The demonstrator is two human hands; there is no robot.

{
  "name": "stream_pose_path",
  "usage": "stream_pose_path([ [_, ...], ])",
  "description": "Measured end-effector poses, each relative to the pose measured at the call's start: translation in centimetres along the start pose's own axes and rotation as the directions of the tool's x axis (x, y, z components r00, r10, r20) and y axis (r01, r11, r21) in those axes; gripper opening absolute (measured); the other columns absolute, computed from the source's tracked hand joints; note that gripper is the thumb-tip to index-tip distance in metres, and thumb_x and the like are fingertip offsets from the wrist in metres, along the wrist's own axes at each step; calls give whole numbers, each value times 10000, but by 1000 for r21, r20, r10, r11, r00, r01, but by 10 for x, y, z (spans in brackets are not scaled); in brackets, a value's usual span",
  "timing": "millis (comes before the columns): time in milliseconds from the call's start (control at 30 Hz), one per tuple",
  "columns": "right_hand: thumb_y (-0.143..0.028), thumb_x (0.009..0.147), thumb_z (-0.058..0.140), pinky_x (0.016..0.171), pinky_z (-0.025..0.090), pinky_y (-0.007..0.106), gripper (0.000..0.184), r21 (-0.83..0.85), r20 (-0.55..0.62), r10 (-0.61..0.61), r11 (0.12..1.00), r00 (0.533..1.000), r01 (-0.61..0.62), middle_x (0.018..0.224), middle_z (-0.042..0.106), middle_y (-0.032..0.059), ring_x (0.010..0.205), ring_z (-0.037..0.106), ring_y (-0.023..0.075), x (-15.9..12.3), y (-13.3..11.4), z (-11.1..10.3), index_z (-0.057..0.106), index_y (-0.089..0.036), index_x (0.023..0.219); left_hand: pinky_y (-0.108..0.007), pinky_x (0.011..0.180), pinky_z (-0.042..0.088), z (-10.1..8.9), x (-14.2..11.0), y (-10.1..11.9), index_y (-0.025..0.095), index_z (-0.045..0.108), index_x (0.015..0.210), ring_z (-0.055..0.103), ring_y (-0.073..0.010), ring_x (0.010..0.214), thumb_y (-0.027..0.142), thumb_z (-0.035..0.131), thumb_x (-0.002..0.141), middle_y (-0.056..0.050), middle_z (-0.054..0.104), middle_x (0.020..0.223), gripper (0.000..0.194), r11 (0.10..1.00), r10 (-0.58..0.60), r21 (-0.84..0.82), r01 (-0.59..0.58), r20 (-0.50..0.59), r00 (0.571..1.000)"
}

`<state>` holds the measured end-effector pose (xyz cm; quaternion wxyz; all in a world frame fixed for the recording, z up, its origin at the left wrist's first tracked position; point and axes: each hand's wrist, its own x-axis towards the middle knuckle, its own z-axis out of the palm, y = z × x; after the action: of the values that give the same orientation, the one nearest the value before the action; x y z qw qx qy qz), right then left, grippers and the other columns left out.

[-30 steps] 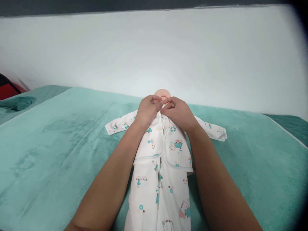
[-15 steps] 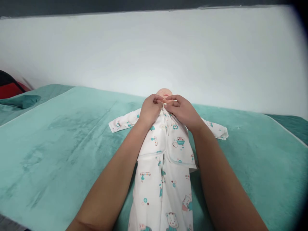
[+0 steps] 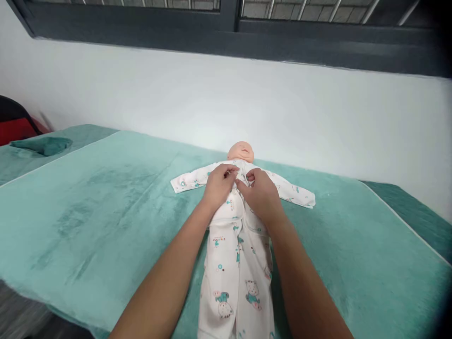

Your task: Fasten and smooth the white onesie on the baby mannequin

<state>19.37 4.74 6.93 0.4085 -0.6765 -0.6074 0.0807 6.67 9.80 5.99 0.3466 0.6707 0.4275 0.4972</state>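
A baby doll (image 3: 241, 151) lies on its back, dressed in a white printed baby jacket (image 3: 228, 210) and matching white trousers (image 3: 236, 278). Both jacket sleeves stretch out sideways. At the chest, my left hand (image 3: 221, 184) pinches the jacket's front edge between thumb and fingers. Just beside it, my right hand (image 3: 259, 190) pinches the other front edge, its thumb close to the left fingertips. Any fastener between the fingers is too small to make out. Lower down, the jacket's front edges part over the trousers.
A green plush cover (image 3: 116, 221) spreads under the doll. Behind stands a white wall (image 3: 158, 94) below a dark window frame (image 3: 176, 35) with bars. A red and black object (image 3: 16, 125) and a crumpled dark green cloth (image 3: 44, 146) are at the far left.
Both hands have moved from the doll's neck down to the chest, uncovering the collar and chin. The view has tilted up, so the window frame shows more.
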Motion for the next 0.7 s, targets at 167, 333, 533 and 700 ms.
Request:
stream_pose_path([
  [167, -350, 870, 553, 678, 375, 309, 133, 85, 4, 36, 996, 999, -36, 766, 612, 0, 703, 526, 171, -6, 3, -2, 581, -221, 875, -272, 784, 444, -4, -2, 3, 199, 723, 963, 563, -135, 808, 277, 583, 876, -28, 669, 955, 183, 998, 45, 34, -47, 50, 998],
  [333, -393, 820, 656, 672, 400, 281, 185, 441, 80, 143, 882, 986, -164, 743, 633, -16, 676, 531, 140, 1, 17, -6, 667, -211, 848, -266, 712, 411, -9, -1, 7, 204, 713, 923, 508, -125, 720, 307, 614, 854, 1, 617, 813, 159, 999, 1, 37, -5, 116, 993],
  [533, -414, 750, 742, 639, 415, 266, 237, 672, 112, 219, 702, 969, -236, 812, 689, 1, 693, 556, 142, 6, 21, -7, 728, -206, 863, -250, 635, 353, -12, 1, 6, 187, 698, 863, 462, -107, 651, 334, 668, 812, 24, 572, 709, 158, 990, -61, -120, 80, 158, 986],
  [700, -375, 731, 761, 667, 444, 268, 197, 705, 83, 183, 684, 980, -188, 802, 704, 6, 715, 583, 147, 11, 12, -9, 748, -203, 827, -239, 672, 396, -8, 1, 10, 174, 693, 849, 526, -104, 696, 335, 721, 768, 2, 651, 791, 182, 908, -112, -387, 161, 145, 983],
])
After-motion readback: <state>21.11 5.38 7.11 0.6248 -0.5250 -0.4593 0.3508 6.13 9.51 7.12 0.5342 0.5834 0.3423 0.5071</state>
